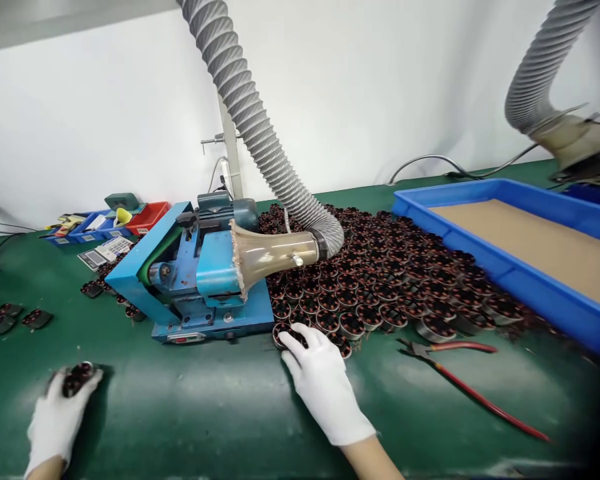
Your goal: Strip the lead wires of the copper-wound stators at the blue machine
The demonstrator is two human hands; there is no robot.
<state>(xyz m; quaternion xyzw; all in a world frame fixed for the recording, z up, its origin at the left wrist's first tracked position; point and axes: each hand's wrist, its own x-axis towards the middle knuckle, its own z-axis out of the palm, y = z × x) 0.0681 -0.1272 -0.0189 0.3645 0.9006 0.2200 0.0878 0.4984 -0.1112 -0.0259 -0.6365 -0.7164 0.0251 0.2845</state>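
Note:
My left hand (pixel 60 413), in a white glove, holds a round motor stator (pixel 78 379) with dark body and copper windings, above the green bench at the lower left. My right hand (pixel 320 383), also gloved, is at the front edge of a large group of similar stators (pixel 370 267). Its fingers curl over one stator (pixel 281 333) beside the base of a blue belt machine (pixel 215 267); the fingers partly cover that part. Several loose stators (pixel 37 319) lie beyond my left hand.
A grey ribbed hose (pixel 260 127) joins the machine's clear funnel (pixel 275 257). Red-handled cutters (pixel 460 380) lie at the right, in front of a blue tray (pixel 520 280). Small blue and red bins (pixel 150 217) and a calculator (pixel 105 252) are at the back left.

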